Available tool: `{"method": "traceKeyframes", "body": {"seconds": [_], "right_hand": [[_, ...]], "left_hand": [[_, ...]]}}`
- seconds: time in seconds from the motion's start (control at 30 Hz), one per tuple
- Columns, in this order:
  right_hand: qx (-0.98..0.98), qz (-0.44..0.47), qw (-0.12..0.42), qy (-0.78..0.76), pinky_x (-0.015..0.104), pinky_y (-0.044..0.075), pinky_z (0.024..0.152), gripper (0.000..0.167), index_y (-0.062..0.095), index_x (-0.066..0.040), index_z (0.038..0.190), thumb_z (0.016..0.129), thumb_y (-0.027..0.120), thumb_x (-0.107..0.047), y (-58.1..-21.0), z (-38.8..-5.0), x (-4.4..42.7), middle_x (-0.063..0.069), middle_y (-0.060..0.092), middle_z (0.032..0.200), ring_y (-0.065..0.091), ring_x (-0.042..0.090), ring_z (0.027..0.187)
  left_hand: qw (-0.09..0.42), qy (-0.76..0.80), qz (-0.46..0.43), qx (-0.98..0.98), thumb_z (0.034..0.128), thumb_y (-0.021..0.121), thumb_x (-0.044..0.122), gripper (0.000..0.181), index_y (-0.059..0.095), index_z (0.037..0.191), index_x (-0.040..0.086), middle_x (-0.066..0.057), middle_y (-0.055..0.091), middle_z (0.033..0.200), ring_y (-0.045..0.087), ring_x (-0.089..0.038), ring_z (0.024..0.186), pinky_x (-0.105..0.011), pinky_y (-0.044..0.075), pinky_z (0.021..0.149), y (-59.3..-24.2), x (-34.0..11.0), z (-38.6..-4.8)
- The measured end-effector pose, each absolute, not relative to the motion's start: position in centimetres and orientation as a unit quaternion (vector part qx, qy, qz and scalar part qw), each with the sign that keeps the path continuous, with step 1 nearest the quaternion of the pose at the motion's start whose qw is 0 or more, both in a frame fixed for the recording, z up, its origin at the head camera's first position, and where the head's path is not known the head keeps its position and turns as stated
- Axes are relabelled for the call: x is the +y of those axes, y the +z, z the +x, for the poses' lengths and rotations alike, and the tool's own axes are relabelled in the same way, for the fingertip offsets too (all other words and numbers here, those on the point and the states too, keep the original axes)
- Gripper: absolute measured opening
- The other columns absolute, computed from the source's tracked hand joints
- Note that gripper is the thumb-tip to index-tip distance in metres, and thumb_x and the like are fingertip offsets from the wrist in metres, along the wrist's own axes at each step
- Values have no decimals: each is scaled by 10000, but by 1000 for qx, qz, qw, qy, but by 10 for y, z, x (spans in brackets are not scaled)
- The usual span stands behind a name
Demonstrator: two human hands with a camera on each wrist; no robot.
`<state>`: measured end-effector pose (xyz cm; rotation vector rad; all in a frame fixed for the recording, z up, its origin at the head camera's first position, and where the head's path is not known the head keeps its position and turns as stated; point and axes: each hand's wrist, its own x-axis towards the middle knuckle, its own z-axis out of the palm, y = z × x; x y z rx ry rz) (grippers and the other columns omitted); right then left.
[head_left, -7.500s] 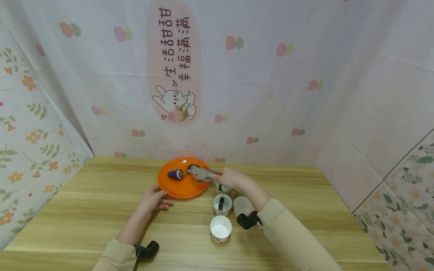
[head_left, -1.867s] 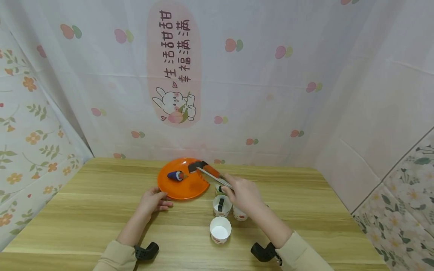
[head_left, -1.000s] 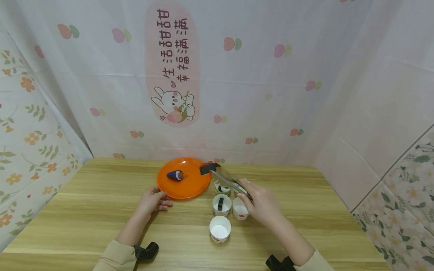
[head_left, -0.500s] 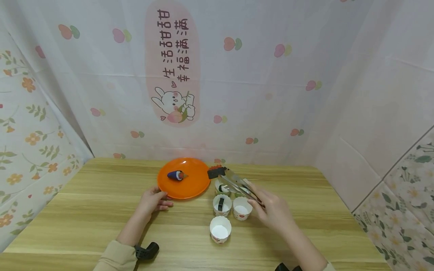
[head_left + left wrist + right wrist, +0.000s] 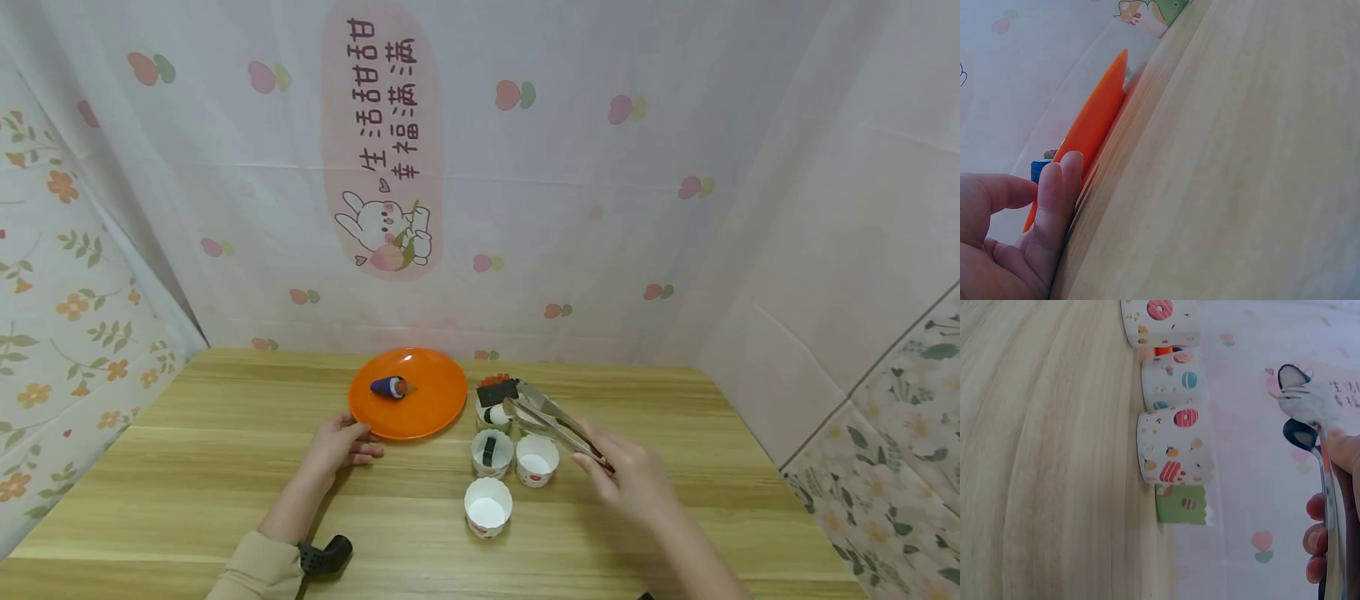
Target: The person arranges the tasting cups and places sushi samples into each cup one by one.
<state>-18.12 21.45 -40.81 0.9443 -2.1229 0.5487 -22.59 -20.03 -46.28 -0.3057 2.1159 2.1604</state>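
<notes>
My right hand point(image 5: 626, 479) grips metal serving tongs point(image 5: 555, 421), one end like a fork and one like a spoon in the right wrist view. Between their tips is a sushi piece point(image 5: 498, 393) with a black wrap and orange-red topping, over the back-left paper cup point(image 5: 492, 423). A white-and-black piece shows at that cup, partly covered by the tongs. My left hand point(image 5: 341, 450) pinches the near-left rim of an orange plate point(image 5: 427, 417), also seen edge-on in the left wrist view. A blue cone-shaped hand roll point(image 5: 388, 387) lies on the plate.
A middle-left cup point(image 5: 491, 467) holds a piece with a black band. Beside it stands another white cup point(image 5: 537, 473), and one more white cup point(image 5: 488, 521) is nearest me. A green-patterned cup point(image 5: 1182, 505) is mostly behind the tongs. A curtain point(image 5: 585, 250) hangs behind the wooden table point(image 5: 225, 433).
The tongs took hold of the orange-topped sushi on the plate, lifted it and carried it right, over the back-left cup. My right hand drew back rightward; the left hand and plate stayed put.
</notes>
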Motion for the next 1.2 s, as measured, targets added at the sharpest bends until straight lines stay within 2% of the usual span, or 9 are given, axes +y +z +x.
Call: {"method": "traceKeyframes", "body": {"seconds": [0.2, 0.33, 0.53, 0.97, 1.07, 1.2], "right_hand": [[-823, 378, 368, 213, 168, 433, 460, 478, 631, -23, 1229, 989, 490, -411, -408, -180, 222, 125, 702, 1002, 533, 22, 599], [-821, 383, 362, 221, 128, 381, 437, 488, 627, -12, 1231, 994, 477, -411, -410, -179, 228, 120, 701, 966, 463, -19, 559], [-823, 380, 370, 200, 180, 400, 446, 487, 636, -33, 1206, 998, 455, -434, -411, -175, 237, 52, 686, 882, 465, -1, 567], [-836, 383, 355, 168, 225, 493, 502, 502, 642, -37, 1220, 1005, 430, -438, -409, -167, 257, 95, 701, 930, 605, 77, 613], [-833, 390, 356, 167, 210, 484, 488, 499, 653, -24, 1195, 1005, 436, -432, -408, -165, 261, 69, 694, 893, 602, 73, 600], [-831, 400, 353, 161, 179, 424, 441, 491, 655, -22, 1184, 1005, 441, -426, -408, -164, 265, 1, 653, 807, 522, 17, 558]], "left_hand": [[53, 711, -97, 695, 983, 461, 54, 411, 325, 1327, -127, -140, 672, 869, 677, -180, 659, -266, 562, 585, -462, -200, -225], [53, 711, -103, 694, 983, 462, 53, 421, 322, 1338, -124, -134, 670, 865, 677, -182, 661, -266, 561, 586, -462, -200, -225], [54, 711, -100, 694, 985, 467, 58, 442, 305, 1349, -133, -130, 670, 857, 677, -181, 659, -266, 561, 581, -461, -199, -224], [54, 709, -99, 696, 991, 461, 65, 415, 316, 1333, -119, -134, 665, 861, 675, -178, 657, -263, 561, 586, -461, -200, -225], [52, 709, -100, 696, 989, 461, 61, 408, 322, 1329, -117, -137, 665, 862, 675, -178, 654, -262, 562, 587, -461, -200, -225], [53, 710, -101, 695, 989, 459, 59, 411, 324, 1334, -119, -134, 669, 857, 676, -178, 654, -260, 561, 584, -462, -200, -226]]}}
